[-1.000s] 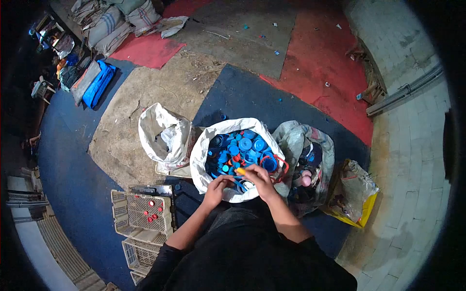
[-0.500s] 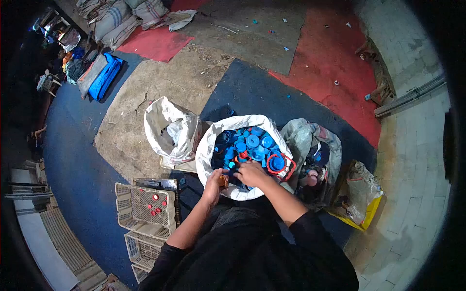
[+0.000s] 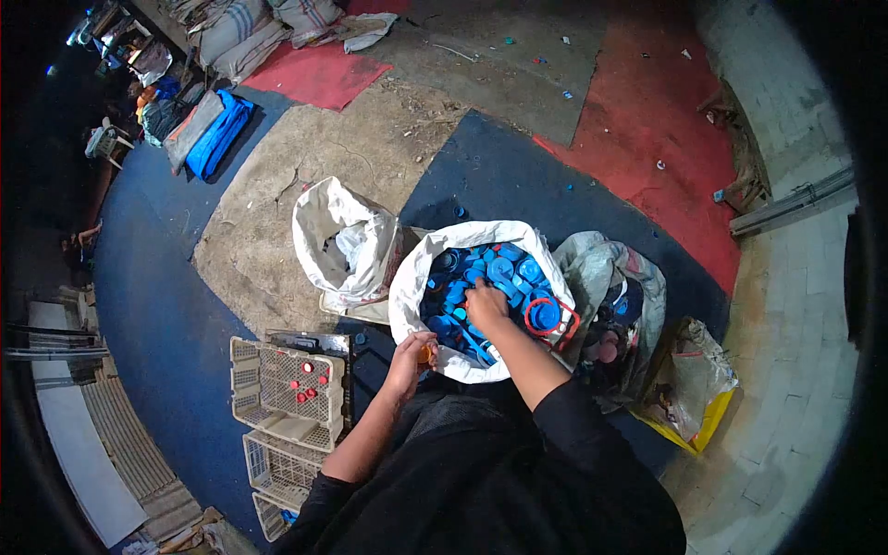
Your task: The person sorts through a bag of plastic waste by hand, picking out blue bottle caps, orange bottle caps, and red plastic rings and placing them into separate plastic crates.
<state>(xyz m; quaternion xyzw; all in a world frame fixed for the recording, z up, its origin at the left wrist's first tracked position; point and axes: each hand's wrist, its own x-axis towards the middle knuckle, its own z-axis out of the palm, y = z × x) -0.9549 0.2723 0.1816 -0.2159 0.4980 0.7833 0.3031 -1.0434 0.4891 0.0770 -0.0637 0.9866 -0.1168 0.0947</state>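
A white sack [image 3: 408, 301] with a rolled-down rim stands before me, filled with mostly blue plastic caps [image 3: 500, 269] and a few red or orange pieces. My left hand [image 3: 407, 363] is at the near left rim, closed round an orange cap [image 3: 426, 354]. Over the middle of the pile, my right hand [image 3: 487, 308] reaches in among the caps with its fingers bent downward. Whatever its fingertips may hold is hidden. To the right of that hand, a red ring-shaped piece [image 3: 528, 317] lies around a large blue lid [image 3: 544, 316].
Left of the sack stands another white sack [image 3: 314, 264] with pale contents. At right are a greyish sack [image 3: 650, 287] of mixed caps and a yellow-edged container [image 3: 689, 444]. Beige crates [image 3: 242, 388] sit at lower left, one holding several red caps [image 3: 308, 367].
My right hand has moved away from the left one, further into the pile of caps. My left hand stays by the rim with the orange cap. The whole view has shifted slightly.
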